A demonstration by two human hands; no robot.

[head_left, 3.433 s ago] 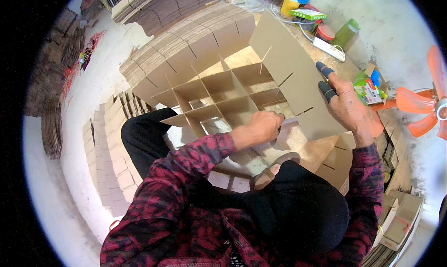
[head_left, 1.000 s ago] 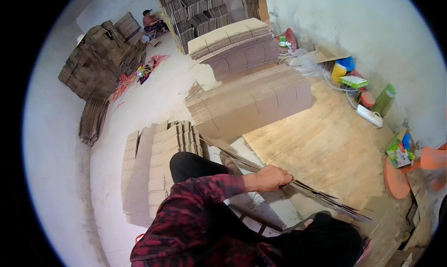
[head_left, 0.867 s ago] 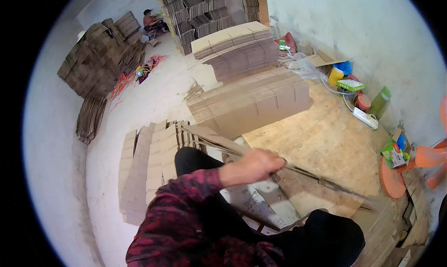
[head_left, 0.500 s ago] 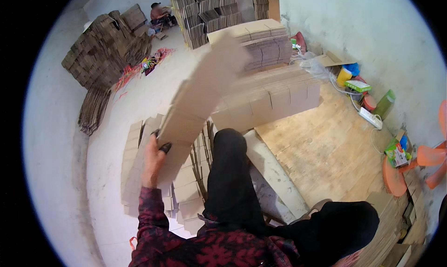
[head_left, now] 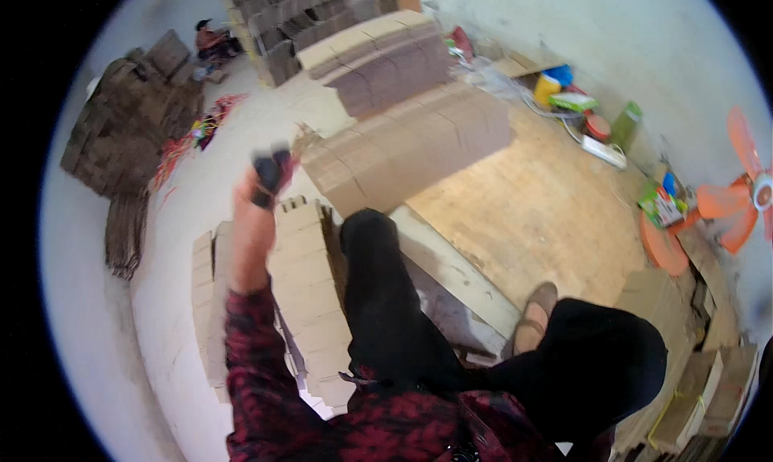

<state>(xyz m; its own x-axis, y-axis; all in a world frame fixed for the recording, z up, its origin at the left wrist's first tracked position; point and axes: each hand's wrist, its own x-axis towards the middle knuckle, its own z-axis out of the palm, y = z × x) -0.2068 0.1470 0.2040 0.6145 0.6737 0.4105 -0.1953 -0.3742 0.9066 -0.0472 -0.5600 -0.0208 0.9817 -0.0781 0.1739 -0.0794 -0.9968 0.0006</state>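
My left hand (head_left: 264, 179) is raised in front of me on a red plaid sleeve, blurred by motion, with dark caps on the fingertips. No cardboard is in it. It hangs above rows of flattened cardboard dividers (head_left: 302, 269) stacked on the floor to my left. My right hand is out of sight. My legs in black trousers (head_left: 386, 301) stretch forward, with one tan shoe (head_left: 531, 327) showing beside a wooden plank (head_left: 451, 269).
Long stacks of cardboard sheets (head_left: 411, 144) lie ahead, taller piles (head_left: 129, 132) at the far left. A wooden board floor (head_left: 539, 212) spreads to the right, with bottles and boxes (head_left: 580, 108) along the wall and an orange fan (head_left: 745, 196). Another person (head_left: 211, 39) sits far back.
The folded cardboard divider that my left hand was swinging up and leftward has left the hand. Before that both hands held it opened out as a grid.
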